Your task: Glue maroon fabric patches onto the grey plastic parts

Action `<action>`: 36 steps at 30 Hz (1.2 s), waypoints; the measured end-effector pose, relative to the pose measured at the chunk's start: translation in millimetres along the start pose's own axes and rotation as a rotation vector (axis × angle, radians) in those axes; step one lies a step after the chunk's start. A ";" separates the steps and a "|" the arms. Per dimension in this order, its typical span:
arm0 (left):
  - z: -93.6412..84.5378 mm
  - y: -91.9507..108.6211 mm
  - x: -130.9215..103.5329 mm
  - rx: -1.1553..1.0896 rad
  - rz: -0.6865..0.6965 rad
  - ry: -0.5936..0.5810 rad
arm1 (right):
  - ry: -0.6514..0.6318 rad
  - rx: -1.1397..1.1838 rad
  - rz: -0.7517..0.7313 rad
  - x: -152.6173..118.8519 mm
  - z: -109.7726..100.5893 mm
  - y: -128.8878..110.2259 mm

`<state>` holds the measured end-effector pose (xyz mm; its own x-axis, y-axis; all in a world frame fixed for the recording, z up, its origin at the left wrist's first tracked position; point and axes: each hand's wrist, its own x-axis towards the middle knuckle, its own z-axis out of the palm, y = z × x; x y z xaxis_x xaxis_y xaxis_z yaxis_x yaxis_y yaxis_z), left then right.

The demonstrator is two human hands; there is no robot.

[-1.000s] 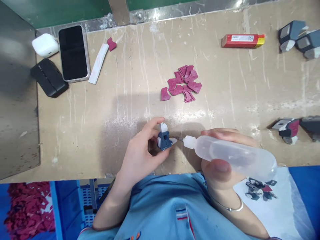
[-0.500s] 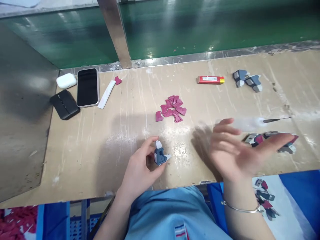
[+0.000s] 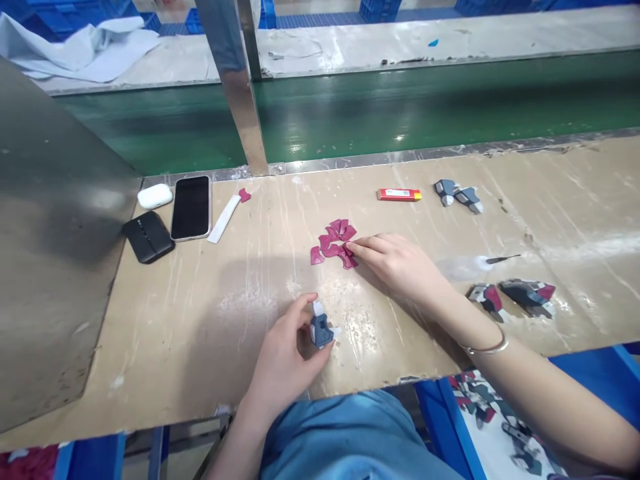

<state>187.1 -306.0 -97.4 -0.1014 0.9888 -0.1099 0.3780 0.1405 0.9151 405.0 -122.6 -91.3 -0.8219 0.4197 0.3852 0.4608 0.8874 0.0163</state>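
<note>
The fingers of the left hand (image 3: 287, 353) are closed around the blue part (image 3: 321, 331), with the index finger at its white upper end and the thumb at its lower side. This part is held near the front edge of the surface (image 3: 165, 360). The fingertips of the right hand (image 3: 395, 263) are close together at the right edge of the magenta pieces (image 3: 331, 251); I cannot tell if they already pinch one piece.

The right forearm crosses the surface between the bottle (image 3: 460, 269) and the front edge, and it passes close to the two grey-and-magenta assemblies (image 3: 527, 293). The bottle lies on its side, its dark thin tip pointing to the right. Behind the pile, to the right, is the red lighter (image 3: 399, 195), and further right are two grey-blue assemblies (image 3: 445, 191). To the left are the white strip (image 3: 224, 219), the phone (image 3: 191, 208), the white case (image 3: 155, 196) and the black case (image 3: 149, 238). Nothing stands between the left hand and the magenta pieces.

Half a second earlier, the right hand was open in the air near the blurred bottle; now it has come to the pile. The left hand has kept its hold.
</note>
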 end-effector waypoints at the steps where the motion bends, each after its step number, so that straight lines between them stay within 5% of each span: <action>1: 0.2 1.1 0.2 -0.003 -0.001 0.002 | 0.065 0.007 -0.011 -1.6 -4.7 -5.2; 5: 0.3 9.4 2.5 -0.067 -0.048 0.029 | 0.271 0.255 0.037 -9.8 -27.1 -49.2; 11: -3.3 22.5 5.5 -0.132 -0.107 -0.009 | 0.308 0.484 0.011 -23.8 -30.9 -104.1; 36: -3.1 24.6 6.2 -0.065 -0.088 0.010 | 0.339 0.596 0.057 -26.1 -10.6 -110.8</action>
<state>192.9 -296.6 -74.4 -0.1411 0.9721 -0.1875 0.3069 0.2230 0.9253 378.9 -233.8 -93.3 -0.6066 0.4724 0.6394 0.1577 0.8598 -0.4856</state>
